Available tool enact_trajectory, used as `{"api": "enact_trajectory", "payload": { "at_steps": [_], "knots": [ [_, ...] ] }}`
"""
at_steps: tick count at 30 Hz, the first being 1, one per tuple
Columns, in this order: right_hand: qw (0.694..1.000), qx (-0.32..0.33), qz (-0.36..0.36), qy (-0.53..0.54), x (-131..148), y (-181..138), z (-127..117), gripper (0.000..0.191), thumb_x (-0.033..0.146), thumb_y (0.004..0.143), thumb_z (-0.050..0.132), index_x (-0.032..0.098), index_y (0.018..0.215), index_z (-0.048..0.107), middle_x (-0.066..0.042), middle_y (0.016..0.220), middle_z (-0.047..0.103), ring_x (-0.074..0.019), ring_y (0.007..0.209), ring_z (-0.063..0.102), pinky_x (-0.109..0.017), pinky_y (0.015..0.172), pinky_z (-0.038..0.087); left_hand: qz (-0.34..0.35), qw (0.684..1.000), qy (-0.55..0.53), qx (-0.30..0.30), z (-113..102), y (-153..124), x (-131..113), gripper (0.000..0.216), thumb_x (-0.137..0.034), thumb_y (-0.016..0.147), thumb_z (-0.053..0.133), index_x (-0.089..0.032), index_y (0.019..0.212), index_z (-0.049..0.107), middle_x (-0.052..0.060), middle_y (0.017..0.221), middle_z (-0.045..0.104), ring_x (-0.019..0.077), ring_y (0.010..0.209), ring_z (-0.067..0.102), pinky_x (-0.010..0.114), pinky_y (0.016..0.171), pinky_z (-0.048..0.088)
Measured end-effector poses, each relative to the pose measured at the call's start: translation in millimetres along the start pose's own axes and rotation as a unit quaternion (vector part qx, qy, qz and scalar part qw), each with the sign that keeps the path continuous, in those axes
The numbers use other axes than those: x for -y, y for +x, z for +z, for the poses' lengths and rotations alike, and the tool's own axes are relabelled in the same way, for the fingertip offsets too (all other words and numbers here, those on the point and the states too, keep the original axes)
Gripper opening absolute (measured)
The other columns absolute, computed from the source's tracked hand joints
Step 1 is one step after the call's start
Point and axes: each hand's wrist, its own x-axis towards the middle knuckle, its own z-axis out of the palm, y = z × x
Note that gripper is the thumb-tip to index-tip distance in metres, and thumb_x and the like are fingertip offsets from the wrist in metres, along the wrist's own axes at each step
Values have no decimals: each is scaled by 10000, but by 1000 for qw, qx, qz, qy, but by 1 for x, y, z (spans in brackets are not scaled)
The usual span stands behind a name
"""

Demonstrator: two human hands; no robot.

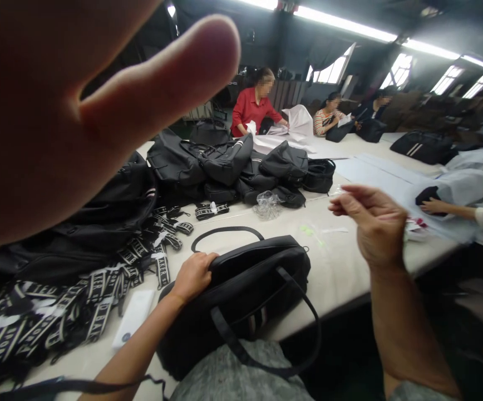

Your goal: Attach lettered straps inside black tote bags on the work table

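Observation:
A black handbag (241,289) with two strap handles and a small striped tab leans against my lap at the table edge, its top gaping. My left hand (195,274) is closed on the near-left part of its top edge. Raised above the table to the right of the bag, my right hand (375,220) has its fingers pinched together. Something small and clear may be at its fingertips, too faint to name. One handle (227,229) stands up behind the bag; the other hangs down over its front.
Another person's hand (162,83) looms blurred at upper left. Black bags (225,161) are heaped behind. Lettered straps (99,289), a white box (133,317) and a clear plastic bundle (267,205) lie around. A person in red (245,108) and other co-workers are at the table.

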Motion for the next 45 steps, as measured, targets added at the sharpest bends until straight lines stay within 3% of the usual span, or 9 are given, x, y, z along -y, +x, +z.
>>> {"api": "enact_trajectory", "payload": {
  "at_steps": [2, 3, 7, 14, 19, 23, 26, 31, 45],
  "knots": [
    [976, 33, 151, -152, -71, -12, -14, 304, 331, 831, 646, 139, 1065, 657, -63, 863, 709, -188, 764, 687, -322, 723, 580, 1, 1000, -3, -14, -3, 1, 1, 482, -38, 698, 444, -210, 1102, 643, 79, 972, 669, 245, 1014, 586, 341, 904, 450],
    [935, 67, 231, -262, -110, -22, -24, 270, 330, 837, 606, 146, 1024, 671, -52, 865, 714, -185, 787, 690, -307, 736, 576, 3, 1000, -1, -24, -5, 3, 2, 489, -37, 694, 435, -200, 1106, 642, 86, 965, 665, 254, 1012, 584, 353, 900, 450],
    [846, 71, 337, -406, -226, -82, -69, 85, 167, 723, 631, 146, 751, 709, -96, 776, 715, -278, 861, 687, -377, 830, 534, 21, 997, 36, -67, -11, 9, 5, 489, -41, 688, 427, -187, 1096, 651, 88, 882, 641, 278, 930, 580, 373, 840, 463],
    [778, 26, 420, -466, -297, -134, -85, 370, 220, 867, 531, 11, 1160, 616, -227, 1112, 654, -331, 1093, 604, -391, 919, 465, 66, 994, 74, -40, -8, 10, 6, 469, -24, 664, 458, -175, 1068, 642, 88, 900, 643, 253, 947, 577, 336, 882, 462],
    [747, 28, 466, -473, -340, -128, -81, 329, 246, 868, 607, 24, 1110, 632, -221, 1142, 630, -287, 1093, 595, -380, 900, 474, 69, 992, 107, -24, -9, 7, 4, 455, -30, 695, 453, -184, 1091, 614, 74, 920, 648, 233, 954, 581, 319, 902, 459],
    [704, 46, 510, -492, -356, -123, -86, 198, 293, 867, 649, 108, 934, 654, -92, 971, 678, -206, 933, 647, -359, 809, 526, 61, 991, 111, -34, -8, 5, 3, 499, -19, 674, 451, -190, 1115, 610, 77, 947, 650, 249, 1012, 568, 334, 939, 446],
    [693, 55, 509, -508, -356, -122, -88, 207, 321, 855, 654, 114, 871, 655, -99, 911, 682, -209, 855, 665, -328, 721, 532, 50, 992, 108, -46, -6, 4, 3, 529, -14, 664, 452, -198, 1134, 610, 76, 968, 653, 258, 1054, 559, 345, 968, 433],
    [727, 60, 437, -526, -343, -120, -87, 222, 209, 837, 555, 55, 941, 675, -215, 899, 682, -301, 883, 661, -325, 671, 478, 43, 992, 105, -46, -5, 3, 3, 505, -26, 689, 451, -194, 1134, 622, 75, 976, 653, 250, 1061, 556, 337, 1010, 404],
    [800, 12, 319, -509, -286, -48, -81, 316, 181, 823, 503, 181, 1049, 724, -173, 1067, 683, -302, 1023, 614, -380, 864, 449, 19, 997, 61, -37, -12, 5, -1, 480, -41, 710, 449, -174, 1128, 645, 99, 952, 667, 274, 1000, 569, 359, 938, 428]
  ]
}}
